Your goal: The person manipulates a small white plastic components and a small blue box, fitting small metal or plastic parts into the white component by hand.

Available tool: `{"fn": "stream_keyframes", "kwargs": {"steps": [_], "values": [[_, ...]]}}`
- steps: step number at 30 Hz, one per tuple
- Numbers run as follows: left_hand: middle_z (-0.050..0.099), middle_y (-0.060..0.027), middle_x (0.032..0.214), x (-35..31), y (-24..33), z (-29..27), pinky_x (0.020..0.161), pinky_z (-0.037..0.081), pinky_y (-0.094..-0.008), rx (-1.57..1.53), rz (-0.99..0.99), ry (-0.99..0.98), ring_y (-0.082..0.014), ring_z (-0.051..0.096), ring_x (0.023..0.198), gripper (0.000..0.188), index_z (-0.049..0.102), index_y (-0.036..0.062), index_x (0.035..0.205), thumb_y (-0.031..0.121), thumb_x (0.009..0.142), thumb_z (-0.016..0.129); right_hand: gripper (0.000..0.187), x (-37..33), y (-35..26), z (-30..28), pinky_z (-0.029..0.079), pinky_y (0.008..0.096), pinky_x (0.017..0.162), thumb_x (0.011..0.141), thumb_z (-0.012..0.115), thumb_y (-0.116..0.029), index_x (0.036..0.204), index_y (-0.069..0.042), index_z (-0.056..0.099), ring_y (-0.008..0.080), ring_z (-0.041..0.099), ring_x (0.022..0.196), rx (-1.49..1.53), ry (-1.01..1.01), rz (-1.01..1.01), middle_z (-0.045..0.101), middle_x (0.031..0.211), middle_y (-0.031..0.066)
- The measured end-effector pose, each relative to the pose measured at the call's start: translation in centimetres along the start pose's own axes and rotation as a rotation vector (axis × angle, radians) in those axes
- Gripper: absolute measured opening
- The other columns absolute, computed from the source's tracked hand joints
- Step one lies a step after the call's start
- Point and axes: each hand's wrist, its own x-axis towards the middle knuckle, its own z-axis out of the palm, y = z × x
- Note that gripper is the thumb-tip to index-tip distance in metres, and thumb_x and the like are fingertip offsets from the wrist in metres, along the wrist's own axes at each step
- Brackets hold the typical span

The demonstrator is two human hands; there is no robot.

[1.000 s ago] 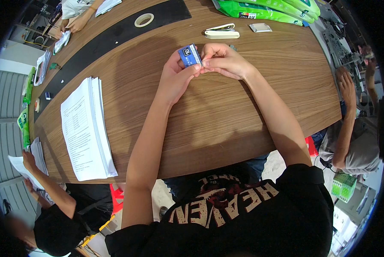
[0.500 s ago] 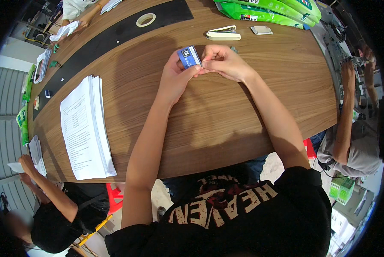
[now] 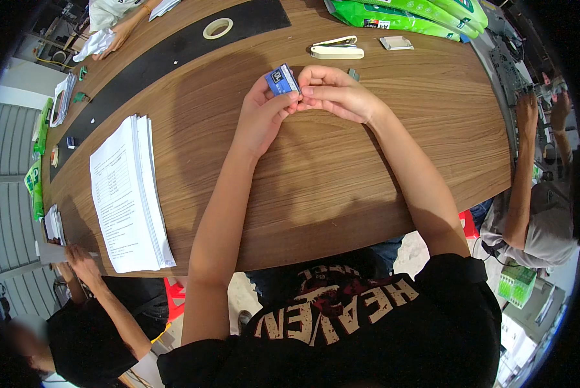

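Note:
A small blue box [image 3: 279, 80] with a white side is held up over the wooden table. My left hand [image 3: 257, 118] grips it between thumb and fingers, its printed face turned up. At the box's right end, my right hand [image 3: 341, 95] has thumb and fingertips pinched together, touching its edge. Whatever may lie inside that pinch is hidden. Beyond my right hand rests a cream stapler [image 3: 337, 53] with its top raised. A small grey-green piece [image 3: 353, 74] lies just behind that hand, partly covered by it.
Left of my arms lies a stack of printed sheets [image 3: 125, 200]. A tape roll [image 3: 207, 32] sits on the black strip [image 3: 157, 68]. Green packages [image 3: 400, 21] and a small flat tray [image 3: 396, 43] are at the back right. Other people work at the left and right.
The box has tilted a little and shifted slightly up and left, with both hands staying on it. At lower left, another person's hand with a sheet has moved right.

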Motion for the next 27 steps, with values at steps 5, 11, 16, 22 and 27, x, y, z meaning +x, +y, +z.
{"fn": "stream_keyframes", "kwargs": {"steps": [5, 11, 16, 22, 27], "values": [[0.061, -0.0037, 0.096, -0.17, 0.26, 0.33, 0.069, 0.046, -0.0213, -0.026, -0.008, -0.013, -0.0089, 0.057, 0.080, 0.040, 0.050, 0.0013, 0.119, 0.000, 0.082, 0.064, 0.011, -0.04, 0.08, -0.21, 0.050, 0.0280, 0.087, 0.092, 0.056, -0.012, 0.097, -0.003, 0.054, 0.0148, 0.061, 0.095, -0.019, -0.018, -0.010, 0.061, 0.100, 0.0061], [0.061, -0.0051, 0.099, -0.19, 0.25, 0.19, 0.072, 0.047, -0.0221, -0.029, 0.005, -0.064, -0.0101, 0.058, 0.082, 0.046, 0.046, -0.0011, 0.126, 0.000, 0.083, 0.063, 0.012, -0.01, 0.15, -0.31, 0.050, 0.0277, 0.087, 0.092, 0.056, -0.012, 0.098, -0.003, 0.054, 0.0155, 0.061, 0.095, -0.004, -0.019, -0.008, 0.061, 0.100, 0.0069], [0.061, -0.0047, 0.099, -0.16, 0.38, 0.08, 0.074, 0.047, -0.0225, -0.020, 0.011, -0.086, -0.0099, 0.058, 0.083, 0.049, 0.045, -0.0012, 0.128, 0.001, 0.083, 0.063, 0.012, 0.05, 0.02, -0.26, 0.050, 0.0282, 0.088, 0.092, 0.056, -0.012, 0.099, -0.002, 0.054, 0.0160, 0.062, 0.096, 0.005, -0.032, -0.009, 0.061, 0.101, 0.0073], [0.062, -0.0034, 0.101, -0.25, 0.56, 0.47, 0.077, 0.047, -0.0238, 0.043, -0.005, -0.099, -0.0094, 0.057, 0.085, 0.053, 0.043, 0.0003, 0.132, 0.004, 0.083, 0.064, 0.013, 0.06, 0.01, 0.09, 0.050, 0.0302, 0.089, 0.091, 0.057, -0.009, 0.101, -0.002, 0.053, 0.0175, 0.062, 0.095, -0.003, -0.041, -0.026, 0.061, 0.101, 0.0084], [0.061, -0.0031, 0.107, -0.38, 0.58, 0.18, 0.080, 0.046, -0.0221, 0.143, -0.003, -0.111, -0.0084, 0.057, 0.091, 0.056, 0.043, 0.0021, 0.133, 0.005, 0.082, 0.065, 0.013, 0.03, 0.07, 0.14, 0.050, 0.0317, 0.090, 0.091, 0.057, -0.009, 0.102, -0.002, 0.054, 0.0188, 0.063, 0.095, -0.039, -0.037, -0.018, 0.062, 0.101, 0.0091]]}}
